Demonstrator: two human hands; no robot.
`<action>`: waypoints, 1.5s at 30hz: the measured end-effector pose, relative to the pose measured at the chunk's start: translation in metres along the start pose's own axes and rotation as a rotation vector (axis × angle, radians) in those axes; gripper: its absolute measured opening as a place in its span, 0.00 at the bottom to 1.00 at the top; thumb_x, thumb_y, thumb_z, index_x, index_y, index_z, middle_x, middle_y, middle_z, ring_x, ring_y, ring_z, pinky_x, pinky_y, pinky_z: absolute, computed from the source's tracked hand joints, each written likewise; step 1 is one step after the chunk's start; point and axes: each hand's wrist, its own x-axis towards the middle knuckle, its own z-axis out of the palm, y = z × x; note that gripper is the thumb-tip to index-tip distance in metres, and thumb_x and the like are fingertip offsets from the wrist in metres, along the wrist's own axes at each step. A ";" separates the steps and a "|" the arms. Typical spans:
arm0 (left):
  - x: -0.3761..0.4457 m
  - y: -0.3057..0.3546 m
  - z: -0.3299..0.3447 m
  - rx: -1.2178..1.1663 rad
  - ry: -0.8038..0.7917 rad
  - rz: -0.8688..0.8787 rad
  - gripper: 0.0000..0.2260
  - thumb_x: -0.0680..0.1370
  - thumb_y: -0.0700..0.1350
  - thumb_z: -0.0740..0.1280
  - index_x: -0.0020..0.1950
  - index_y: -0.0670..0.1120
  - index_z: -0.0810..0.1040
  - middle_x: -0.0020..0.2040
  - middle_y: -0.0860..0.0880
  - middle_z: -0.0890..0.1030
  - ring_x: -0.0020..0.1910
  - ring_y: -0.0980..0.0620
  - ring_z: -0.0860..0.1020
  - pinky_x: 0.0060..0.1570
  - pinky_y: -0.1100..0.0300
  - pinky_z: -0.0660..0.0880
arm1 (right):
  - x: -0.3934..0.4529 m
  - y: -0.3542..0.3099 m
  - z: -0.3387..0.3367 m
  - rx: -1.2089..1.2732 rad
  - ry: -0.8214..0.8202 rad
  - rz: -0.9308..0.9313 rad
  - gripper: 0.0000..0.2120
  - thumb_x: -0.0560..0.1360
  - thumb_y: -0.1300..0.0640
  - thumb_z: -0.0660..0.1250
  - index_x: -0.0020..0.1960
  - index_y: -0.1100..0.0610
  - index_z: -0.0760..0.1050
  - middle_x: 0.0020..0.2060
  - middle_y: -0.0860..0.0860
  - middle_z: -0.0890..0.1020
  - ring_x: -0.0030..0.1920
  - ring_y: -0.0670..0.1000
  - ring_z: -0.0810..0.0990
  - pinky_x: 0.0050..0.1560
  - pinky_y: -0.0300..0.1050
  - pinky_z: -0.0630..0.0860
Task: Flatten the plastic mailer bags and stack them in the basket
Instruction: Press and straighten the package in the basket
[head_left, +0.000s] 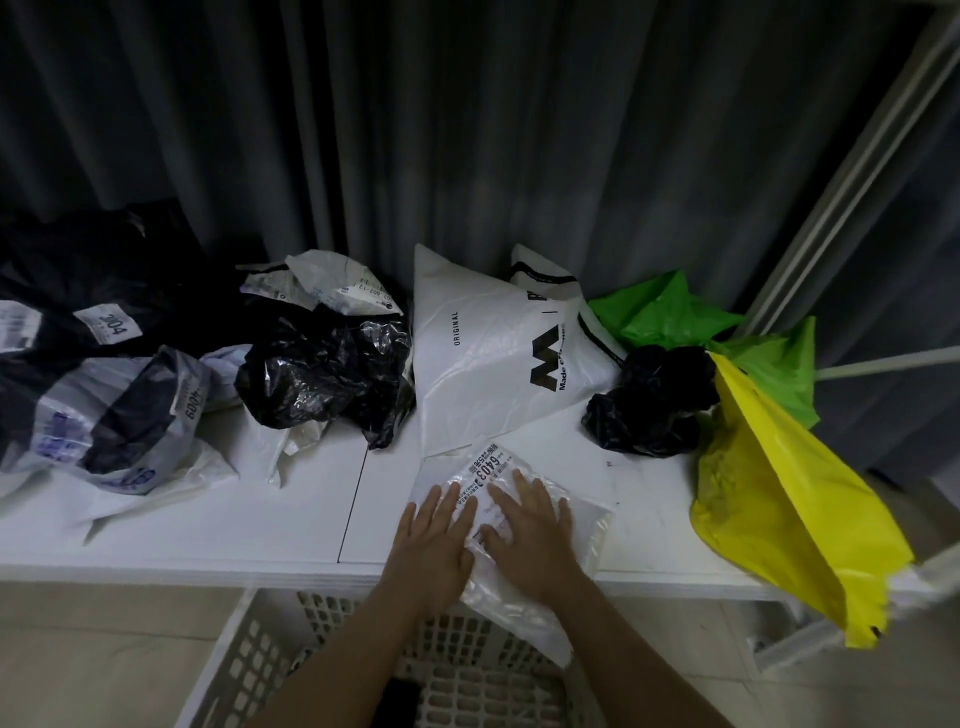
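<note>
A translucent white mailer bag with a shipping label lies at the front edge of the white table, its near end hanging over the edge. My left hand and my right hand press flat on it side by side, fingers straight. Below the table edge stands a white lattice basket; what lies inside it is mostly hidden by my forearms.
Crumpled bags cover the back of the table: black and grey ones at left, a shiny black one, a large white printed bag, a black wad, green bags. A yellow bag hangs over the right edge. Dark curtain behind.
</note>
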 end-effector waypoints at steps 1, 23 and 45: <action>0.002 -0.001 -0.002 0.017 -0.008 0.018 0.38 0.69 0.58 0.38 0.78 0.47 0.54 0.76 0.45 0.45 0.77 0.42 0.52 0.73 0.49 0.46 | -0.006 0.005 -0.003 0.012 0.070 0.017 0.28 0.77 0.42 0.53 0.75 0.45 0.58 0.78 0.51 0.50 0.77 0.54 0.45 0.73 0.61 0.40; 0.033 0.031 -0.042 -0.011 -0.103 -0.031 0.27 0.83 0.57 0.44 0.78 0.50 0.39 0.77 0.47 0.34 0.75 0.47 0.33 0.73 0.49 0.36 | -0.002 0.032 -0.013 -0.133 0.262 0.049 0.27 0.81 0.43 0.42 0.71 0.50 0.68 0.74 0.57 0.63 0.74 0.63 0.59 0.73 0.63 0.50; 0.059 0.031 0.001 -0.002 0.022 0.006 0.30 0.77 0.58 0.41 0.76 0.51 0.61 0.77 0.41 0.57 0.76 0.43 0.49 0.73 0.47 0.43 | 0.015 0.049 0.004 -0.160 0.130 0.087 0.43 0.64 0.31 0.18 0.77 0.42 0.37 0.78 0.52 0.39 0.76 0.61 0.36 0.72 0.59 0.35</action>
